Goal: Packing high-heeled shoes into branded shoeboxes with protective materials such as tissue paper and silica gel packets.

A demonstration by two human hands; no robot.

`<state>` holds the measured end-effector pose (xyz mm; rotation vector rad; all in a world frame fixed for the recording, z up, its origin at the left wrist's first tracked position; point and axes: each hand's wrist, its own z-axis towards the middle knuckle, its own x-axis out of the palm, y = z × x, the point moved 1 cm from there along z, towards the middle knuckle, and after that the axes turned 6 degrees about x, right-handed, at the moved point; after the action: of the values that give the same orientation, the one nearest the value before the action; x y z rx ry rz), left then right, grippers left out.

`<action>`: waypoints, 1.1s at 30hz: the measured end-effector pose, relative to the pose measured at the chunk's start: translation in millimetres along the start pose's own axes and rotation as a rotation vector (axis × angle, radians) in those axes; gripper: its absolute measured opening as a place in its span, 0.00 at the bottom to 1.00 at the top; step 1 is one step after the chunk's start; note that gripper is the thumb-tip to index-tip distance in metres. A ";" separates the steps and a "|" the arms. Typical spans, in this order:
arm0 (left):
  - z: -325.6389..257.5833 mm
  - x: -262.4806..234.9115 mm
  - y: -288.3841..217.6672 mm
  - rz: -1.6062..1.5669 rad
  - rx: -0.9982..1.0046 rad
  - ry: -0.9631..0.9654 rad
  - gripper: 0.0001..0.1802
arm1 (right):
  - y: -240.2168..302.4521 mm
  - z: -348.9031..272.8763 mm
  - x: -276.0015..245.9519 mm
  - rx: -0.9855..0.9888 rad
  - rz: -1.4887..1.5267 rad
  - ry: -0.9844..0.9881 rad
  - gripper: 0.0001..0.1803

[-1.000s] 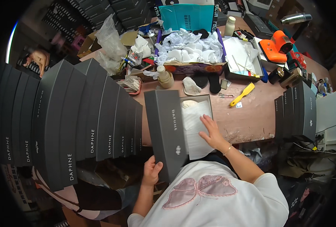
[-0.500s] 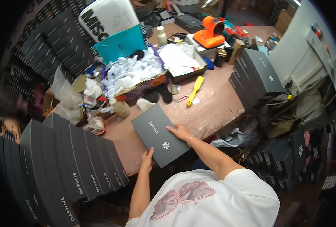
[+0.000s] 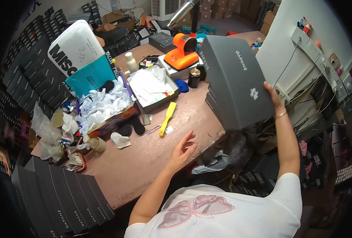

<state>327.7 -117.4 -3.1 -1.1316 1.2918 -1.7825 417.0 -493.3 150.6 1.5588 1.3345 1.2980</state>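
Note:
My right hand (image 3: 275, 97) grips the right-hand edge of a dark grey shoebox (image 3: 231, 79) with pale lettering and a small flower mark. The box is at the right end of the table, over other grey boxes (image 3: 216, 111) stacked there; whether it rests on them cannot be made out. My left hand (image 3: 181, 152) is empty over the table's near edge, its fingers apart. Beyond it lie a yellow plastic-handled tool (image 3: 167, 119) and a crumpled white cloth (image 3: 120, 140).
Many grey shoeboxes (image 3: 65, 194) stand in a row at the lower left. On the pink table (image 3: 144, 170) are a tray of white papers (image 3: 172, 95), a bin of crumpled paper (image 3: 104, 105), an orange device (image 3: 181, 51) and a dark bottle (image 3: 193, 77). A wall with sockets (image 3: 314, 55) borders the right.
The shoebox has gone from in front of me to the stack at the right, carried by my right hand. My left hand has let go of it. The view has turned right.

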 end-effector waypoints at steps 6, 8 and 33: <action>117.8 80.2 44.5 0.098 -0.141 0.097 0.38 | 22.7 64.2 -138.7 0.249 -0.343 -0.322 0.30; 166.1 108.3 56.9 -0.011 -0.221 0.031 0.44 | 16.9 75.6 -147.1 0.214 -0.211 -0.273 0.30; -129.1 24.2 17.6 0.260 -0.122 -0.089 0.25 | -31.0 -135.3 455.4 -1.648 -0.929 0.961 0.30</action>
<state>200.5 -93.6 -31.6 -1.0424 1.4387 -1.4657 263.7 -57.7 266.6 -0.7944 0.6572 1.6409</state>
